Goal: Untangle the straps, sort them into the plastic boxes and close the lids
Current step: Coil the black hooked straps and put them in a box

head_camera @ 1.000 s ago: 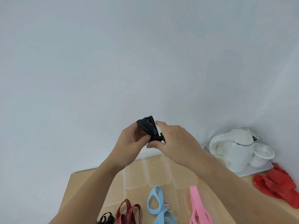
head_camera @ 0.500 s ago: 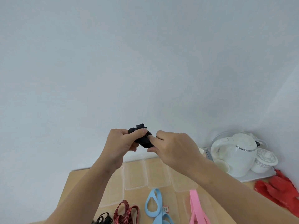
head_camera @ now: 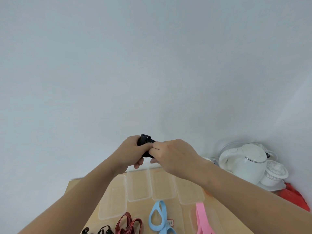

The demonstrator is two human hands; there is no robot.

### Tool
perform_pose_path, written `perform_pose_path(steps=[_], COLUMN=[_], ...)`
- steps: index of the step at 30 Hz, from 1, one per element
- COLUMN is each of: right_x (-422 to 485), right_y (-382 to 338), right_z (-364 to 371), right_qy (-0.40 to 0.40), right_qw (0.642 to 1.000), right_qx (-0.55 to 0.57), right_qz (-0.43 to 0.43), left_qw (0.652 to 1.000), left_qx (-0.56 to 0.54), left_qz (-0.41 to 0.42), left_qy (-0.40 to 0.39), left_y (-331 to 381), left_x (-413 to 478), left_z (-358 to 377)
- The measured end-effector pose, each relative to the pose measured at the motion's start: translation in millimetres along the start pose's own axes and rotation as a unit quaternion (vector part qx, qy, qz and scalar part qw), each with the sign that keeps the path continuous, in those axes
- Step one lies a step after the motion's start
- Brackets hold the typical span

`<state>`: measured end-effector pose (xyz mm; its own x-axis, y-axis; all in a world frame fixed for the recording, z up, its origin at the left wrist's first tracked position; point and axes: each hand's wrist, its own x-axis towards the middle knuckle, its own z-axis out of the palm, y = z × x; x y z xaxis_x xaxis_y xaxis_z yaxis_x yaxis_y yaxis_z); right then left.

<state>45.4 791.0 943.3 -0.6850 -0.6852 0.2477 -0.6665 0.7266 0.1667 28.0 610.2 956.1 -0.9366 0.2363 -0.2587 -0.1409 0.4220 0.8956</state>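
Observation:
Both hands are raised above the wooden table [head_camera: 81,191] and hold one bunched black strap [head_camera: 146,141] between them. My left hand [head_camera: 130,151] grips it from the left, my right hand [head_camera: 170,154] pinches it from the right; most of the strap is hidden by fingers. Below lie several clear plastic lids [head_camera: 138,186] in a row. Nearer me, a red striped strap [head_camera: 129,224], a light blue strap [head_camera: 158,215] and a pink strap [head_camera: 201,218] lie in clear boxes, and more black straps [head_camera: 103,231] show at the bottom edge.
A white kettle [head_camera: 244,162] and a lidded white cup [head_camera: 275,173] stand on a tray at the back right. A red cloth [head_camera: 293,196] lies at the right edge. A plain pale wall rises behind the table.
The black strap, fanned out above my fingers a second ago, is now bunched into a small bundle. Both hands have closed together around it and sunk slightly.

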Motion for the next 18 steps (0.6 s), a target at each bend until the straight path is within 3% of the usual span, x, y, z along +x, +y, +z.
perform_pose_path(steps=[4, 9, 11, 15, 18], right_x=[4.5, 7.1, 11.7, 21.5, 23.7], right_y=[1.1, 11.0, 16.5, 25.7, 25.8], right_z=[-21.3, -50.9, -63.5, -76.3, -67.5], right_qy=[-0.106, -0.128, -0.143, -0.116, -0.09], right_qw=[0.979, 0.941, 0.911, 0.835, 0.795], right_qx=[0.165, 0.296, 0.371, 0.528, 0.59], right_qz=[0.062, 0.106, 0.112, 0.104, 0.104], left_qw=[0.974, 0.938, 0.938, 0.967, 0.97], left_qx=[0.182, 0.278, 0.261, 0.084, 0.004], left_qz=[0.117, 0.207, 0.228, 0.206, 0.192], left_qy=[0.063, 0.01, -0.029, -0.123, -0.148], left_y=[-10.3, -12.4, -7.4, 3.2, 2.0], left_x=[-2.8, -16.6, -25.8, -42.9, -47.8], left_z=[-4.0, -15.1, -20.7, -34.3, -41.4])
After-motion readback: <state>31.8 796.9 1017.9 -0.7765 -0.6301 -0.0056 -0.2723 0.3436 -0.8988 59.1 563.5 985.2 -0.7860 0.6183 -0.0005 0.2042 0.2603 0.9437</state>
